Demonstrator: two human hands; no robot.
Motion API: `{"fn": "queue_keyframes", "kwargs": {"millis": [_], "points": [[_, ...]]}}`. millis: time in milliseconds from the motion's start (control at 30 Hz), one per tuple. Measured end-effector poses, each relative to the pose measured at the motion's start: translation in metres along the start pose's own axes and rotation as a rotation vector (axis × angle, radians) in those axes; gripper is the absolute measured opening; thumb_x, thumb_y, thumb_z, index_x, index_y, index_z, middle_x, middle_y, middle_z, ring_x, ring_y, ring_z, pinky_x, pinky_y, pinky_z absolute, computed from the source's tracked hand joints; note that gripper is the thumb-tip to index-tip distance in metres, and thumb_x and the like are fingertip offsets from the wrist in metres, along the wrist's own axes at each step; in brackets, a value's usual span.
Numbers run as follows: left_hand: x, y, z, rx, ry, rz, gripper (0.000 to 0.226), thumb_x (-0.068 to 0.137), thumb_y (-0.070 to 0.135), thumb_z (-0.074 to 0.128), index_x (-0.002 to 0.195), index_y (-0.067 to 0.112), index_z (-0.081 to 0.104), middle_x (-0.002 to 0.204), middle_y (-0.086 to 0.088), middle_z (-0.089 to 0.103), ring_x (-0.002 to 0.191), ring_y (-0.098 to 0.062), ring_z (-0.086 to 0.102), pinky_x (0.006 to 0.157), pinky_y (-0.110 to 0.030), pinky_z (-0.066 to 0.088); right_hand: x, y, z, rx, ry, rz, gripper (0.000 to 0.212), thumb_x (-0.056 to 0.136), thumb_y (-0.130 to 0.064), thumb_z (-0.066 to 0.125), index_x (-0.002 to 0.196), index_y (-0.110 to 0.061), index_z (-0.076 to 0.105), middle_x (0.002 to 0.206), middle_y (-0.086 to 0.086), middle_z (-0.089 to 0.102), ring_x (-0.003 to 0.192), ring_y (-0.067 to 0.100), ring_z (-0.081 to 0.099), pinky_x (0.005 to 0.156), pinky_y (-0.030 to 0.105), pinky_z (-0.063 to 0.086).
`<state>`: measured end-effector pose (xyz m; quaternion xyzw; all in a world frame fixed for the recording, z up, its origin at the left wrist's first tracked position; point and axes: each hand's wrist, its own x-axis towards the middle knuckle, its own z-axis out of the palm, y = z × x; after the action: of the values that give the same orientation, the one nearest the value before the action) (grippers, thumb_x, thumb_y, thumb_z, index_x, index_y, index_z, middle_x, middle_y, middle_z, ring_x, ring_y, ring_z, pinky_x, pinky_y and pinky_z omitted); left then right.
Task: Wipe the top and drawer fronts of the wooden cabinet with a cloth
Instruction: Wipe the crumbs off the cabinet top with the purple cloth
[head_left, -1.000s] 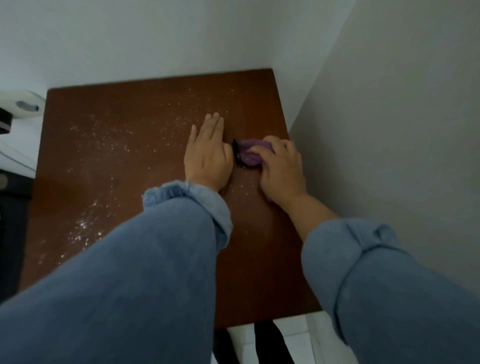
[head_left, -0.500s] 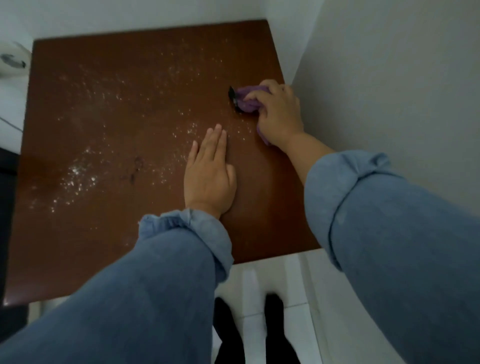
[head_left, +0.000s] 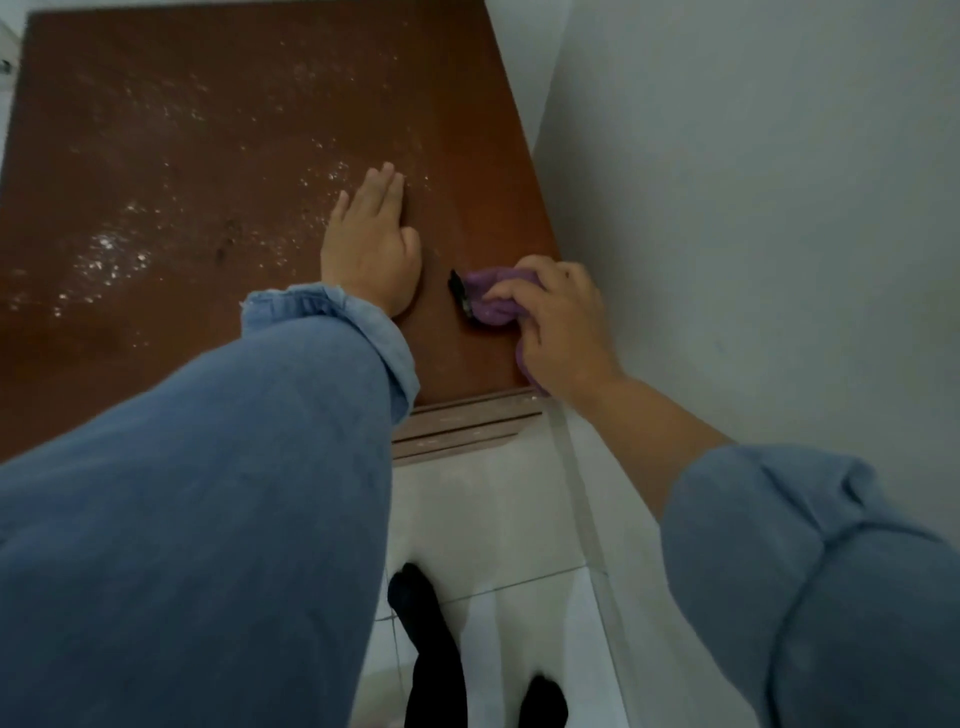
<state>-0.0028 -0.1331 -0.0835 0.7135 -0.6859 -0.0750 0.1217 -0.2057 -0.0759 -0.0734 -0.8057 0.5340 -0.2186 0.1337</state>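
Your right hand (head_left: 563, 325) has pulled the cloth (head_left: 491, 301) back from the far right corner to the near right edge of the cabinet top (head_left: 208, 156). Its fingers are bunched around the purple wad, which carries a black tag, perhaps a label. Your left hand (head_left: 371, 249) lies flat and open just beside it. White dust (head_left: 111, 257) still speckles the left side. A wall (head_left: 753, 182) crowds the right edge.
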Motion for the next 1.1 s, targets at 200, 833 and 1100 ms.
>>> {"fn": "queue_keyframes", "kwargs": {"millis": [200,833,1100], "points": [[-0.003,0.000,0.000,0.033,-0.012,0.010,0.056,0.097,0.019,0.028,0.151,0.007,0.018,0.160,-0.007,0.014,0.147,-0.020,0.011,0.120,-0.039,0.006,-0.056,-0.007,-0.005,-0.003,-0.008,-0.014,0.036,0.078,-0.007,0.045,0.101,-0.023,0.067,0.116,0.005,0.059,0.097,0.034,0.050,0.079,0.046,0.048],[-0.005,-0.003,-0.015,-0.028,-0.077,0.022,0.062,0.093,0.021,0.038,0.150,0.007,0.021,0.159,-0.007,0.017,0.146,-0.021,0.015,0.119,-0.037,0.008,0.042,-0.034,-0.027,0.327,-0.032,0.211,0.038,0.084,-0.002,0.042,0.112,-0.016,0.064,0.114,0.009,0.056,0.106,0.026,0.057,0.096,0.040,0.045],[0.037,-0.041,-0.039,0.026,0.013,-0.008,0.064,0.087,0.031,0.036,0.147,0.010,0.031,0.156,-0.005,0.028,0.144,-0.017,0.024,0.118,-0.035,0.010,0.158,-0.039,0.003,0.233,-0.047,0.195,0.036,0.090,-0.004,0.042,0.117,-0.020,0.060,0.120,0.004,0.052,0.112,0.025,0.051,0.099,0.040,0.043]]}}
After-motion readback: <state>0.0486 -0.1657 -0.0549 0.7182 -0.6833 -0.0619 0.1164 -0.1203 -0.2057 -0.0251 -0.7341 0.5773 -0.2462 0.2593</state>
